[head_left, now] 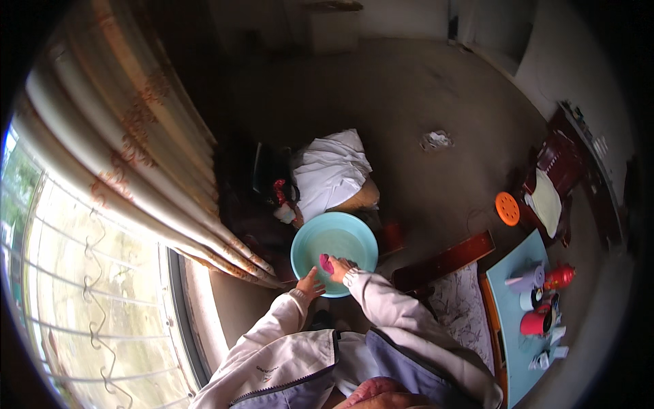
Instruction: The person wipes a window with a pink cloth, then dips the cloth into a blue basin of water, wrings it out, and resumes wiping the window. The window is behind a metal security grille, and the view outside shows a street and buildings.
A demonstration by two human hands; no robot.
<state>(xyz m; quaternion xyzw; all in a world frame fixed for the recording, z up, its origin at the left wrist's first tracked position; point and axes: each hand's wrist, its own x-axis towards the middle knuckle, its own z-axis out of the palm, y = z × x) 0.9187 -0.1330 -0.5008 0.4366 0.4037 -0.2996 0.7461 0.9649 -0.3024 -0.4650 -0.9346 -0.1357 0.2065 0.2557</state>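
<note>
A round light-blue plastic basin [334,220] with what looks like water in it lies in front of me. My right hand [339,268] is over its near part and grips a small crumpled pink cloth [325,263]. Beside it, at the basin's near left rim, my left hand [310,284] has its fingers apart and holds nothing. Just beyond the basin, a white cloth [332,163] covers part of a brown object.
A patterned curtain [127,148] and a barred window [102,307] are on the left. To the right stand an orange round-topped stool [507,208], a wooden bench with a patterned cover [462,312] and a blue-topped table [511,286] bearing several cups.
</note>
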